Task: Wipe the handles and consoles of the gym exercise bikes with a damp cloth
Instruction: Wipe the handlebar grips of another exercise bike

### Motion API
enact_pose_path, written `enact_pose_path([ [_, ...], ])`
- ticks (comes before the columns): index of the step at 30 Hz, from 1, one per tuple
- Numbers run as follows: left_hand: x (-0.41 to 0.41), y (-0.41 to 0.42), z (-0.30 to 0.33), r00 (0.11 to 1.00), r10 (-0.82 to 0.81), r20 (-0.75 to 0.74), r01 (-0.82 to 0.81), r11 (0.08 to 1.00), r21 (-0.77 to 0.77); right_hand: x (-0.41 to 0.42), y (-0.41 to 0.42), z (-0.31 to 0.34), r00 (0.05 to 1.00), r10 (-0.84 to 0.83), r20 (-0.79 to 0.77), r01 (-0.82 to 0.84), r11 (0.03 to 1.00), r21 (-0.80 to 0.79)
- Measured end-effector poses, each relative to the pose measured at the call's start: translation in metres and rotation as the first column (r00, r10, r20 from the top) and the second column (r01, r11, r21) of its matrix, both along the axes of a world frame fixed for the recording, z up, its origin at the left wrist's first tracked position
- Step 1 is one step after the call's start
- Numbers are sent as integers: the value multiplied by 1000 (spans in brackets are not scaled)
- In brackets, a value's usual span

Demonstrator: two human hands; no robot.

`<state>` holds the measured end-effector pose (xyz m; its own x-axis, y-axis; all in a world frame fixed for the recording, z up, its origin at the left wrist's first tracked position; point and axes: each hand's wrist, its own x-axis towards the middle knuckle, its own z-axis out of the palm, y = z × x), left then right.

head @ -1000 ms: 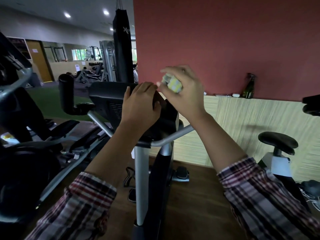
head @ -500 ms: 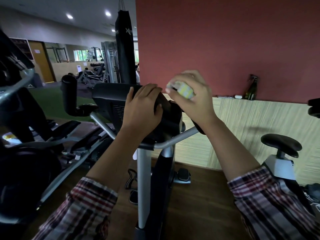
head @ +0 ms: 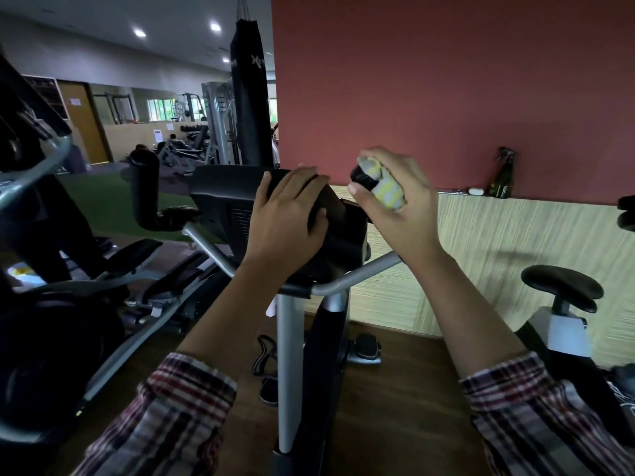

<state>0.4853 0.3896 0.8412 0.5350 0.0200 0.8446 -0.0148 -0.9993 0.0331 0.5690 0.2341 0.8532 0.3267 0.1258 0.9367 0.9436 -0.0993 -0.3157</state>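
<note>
Cloth (head: 386,185) in right hand (head: 403,209), beside console (head: 225,195).

Console (head: 233,197) cased in matt black plastic, handlebar (head: 364,272) formed of smooth grey metal tube, cloth (head: 386,187) woven soft and striped, sleeve (head: 171,407) made of checked fabric, floor (head: 395,407) laid in dark smooth wood, bottle (head: 501,180) made of glossy green glass.

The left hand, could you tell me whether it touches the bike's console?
Touching: the head view shows the left hand holding the console, fingers over its top edge.
</note>
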Motion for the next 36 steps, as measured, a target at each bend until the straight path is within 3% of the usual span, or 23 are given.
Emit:
enact_pose_path([
  [3, 1, 0, -2, 1000, -5, 20, 4, 1000, 11, -8, 13, 17, 998, -64, 9, 64, 998, -10],
  [7, 1, -1, -4, 999, 4, 40, -4, 1000, 6, -16, 26, 33, 970, -198, 142, 210, 975, -71],
  [12, -1, 3, -4, 1000, -9, 14, 8, 999, 36, 1, -1, -6, 999, -47, -13, 48, 999, 14],
  [15, 1, 3, -6, 1000, -8, 25, 7, 999, 42, -4, 2, 3, 996, -29, -84, 29, 1000, -8],
  [21, 6, 3, -13, 998, 18, 66, -21, 999, 46, -10, 15, 14, 994, -102, 33, 102, 995, 2],
  [26, 3, 3, -12, 998, 27, 52, -29, 998, 51, 2, -6, -21, 992, -107, -66, 108, 994, 11],
  [32, 5, 0, -14, 997, 19, 72, -20, 1000, 9, -10, 12, 0, 977, -211, 26, 210, 977, 35],
  [36, 3, -3, -13, 999, 16, 41, -15, 1000, -22, 3, -10, -31, 989, -145, -44, 145, 989, -6],
])
